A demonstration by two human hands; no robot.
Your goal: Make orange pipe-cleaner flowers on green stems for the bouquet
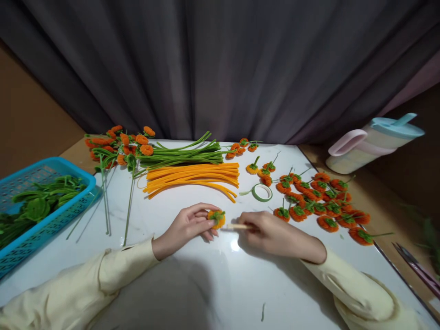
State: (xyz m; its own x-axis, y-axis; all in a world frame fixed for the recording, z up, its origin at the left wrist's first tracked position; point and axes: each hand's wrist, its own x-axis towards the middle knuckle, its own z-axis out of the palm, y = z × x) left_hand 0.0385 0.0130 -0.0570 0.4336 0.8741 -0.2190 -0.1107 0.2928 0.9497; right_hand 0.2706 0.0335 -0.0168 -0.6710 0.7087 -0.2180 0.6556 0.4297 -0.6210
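Between the fingertips of my left hand (195, 222) is a small yellow pipe-cleaner flower (218, 222), its green underside facing up toward me. My right hand (266, 233) is closed around a thin wooden stick (238, 226), whose tip points left at the flower, just short of it. Beyond my hands lie a bundle of yellow-orange pipe cleaners (192, 176) and a bundle of green pipe cleaners (182, 154). A roll of green tape (261, 193) rests flat behind my right hand, its loose end stretching left.
Many orange flower heads (327, 223) spread at right. Orange flowers on stems (146, 150) lie at back left. A blue basket (91, 182) of green leaves (41, 207) stands at left. A tumbler (364, 153) and pliers-like tool (409, 259) are beyond the table's right edge.
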